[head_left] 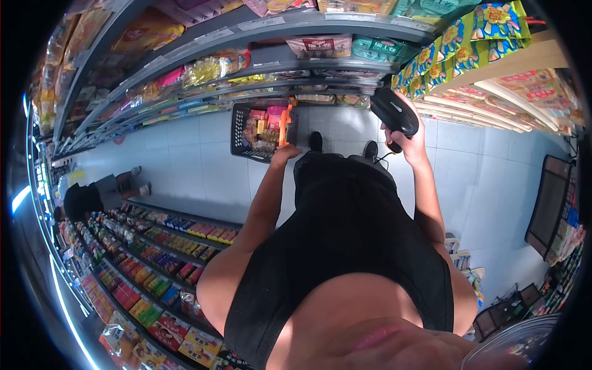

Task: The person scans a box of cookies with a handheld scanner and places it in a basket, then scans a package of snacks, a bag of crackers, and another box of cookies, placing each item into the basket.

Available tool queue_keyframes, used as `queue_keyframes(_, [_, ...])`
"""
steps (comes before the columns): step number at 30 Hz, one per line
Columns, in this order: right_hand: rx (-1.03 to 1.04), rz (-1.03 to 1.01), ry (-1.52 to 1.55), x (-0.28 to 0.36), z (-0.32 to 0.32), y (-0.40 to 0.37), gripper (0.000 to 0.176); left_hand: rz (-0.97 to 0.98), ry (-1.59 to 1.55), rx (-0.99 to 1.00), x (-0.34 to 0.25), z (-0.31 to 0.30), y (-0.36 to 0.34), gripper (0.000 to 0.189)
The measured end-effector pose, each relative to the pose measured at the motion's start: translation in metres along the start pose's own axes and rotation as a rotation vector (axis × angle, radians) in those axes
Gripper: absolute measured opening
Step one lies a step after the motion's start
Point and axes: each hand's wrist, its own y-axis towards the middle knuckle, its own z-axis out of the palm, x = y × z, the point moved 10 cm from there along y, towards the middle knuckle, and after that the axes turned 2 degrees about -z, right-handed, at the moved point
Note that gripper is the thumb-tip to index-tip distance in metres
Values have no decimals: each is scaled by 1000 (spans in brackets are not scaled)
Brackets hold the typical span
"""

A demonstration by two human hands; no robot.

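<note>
A dark grey shopping basket (pixel 238 132) hangs at my left, filled with colourful packaged goods (pixel 265 126). Its orange handle (pixel 285 120) is upright, and my left hand (pixel 287 152) is closed around the near end of it. On the other side, my right hand (pixel 414 137) grips a black rounded device (pixel 394 111) with a small white logo. A thin dark cable (pixel 383 159) hangs below it. The fingers under the device are partly hidden. Right beside the device hang green and blue snack packets (pixel 459 52).
Shelves of bagged snacks (pixel 317 46) run along the front. Behind my left side stands a rack of boxed goods (pixel 154 271). A person in dark clothes (pixel 86 200) is farther down the aisle. Grey floor tiles (pixel 203 163) lie underfoot; a dark-framed panel (pixel 549 206) stands at right.
</note>
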Motion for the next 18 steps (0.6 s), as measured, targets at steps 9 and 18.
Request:
queue_keyframes(9, [77, 11, 51, -4, 3, -2, 87, -166, 75, 40, -7, -2, -14, 51])
queue_keyframes(18, [89, -36, 62, -3, 12, 1, 89, -74, 143, 18, -26, -7, -23, 59])
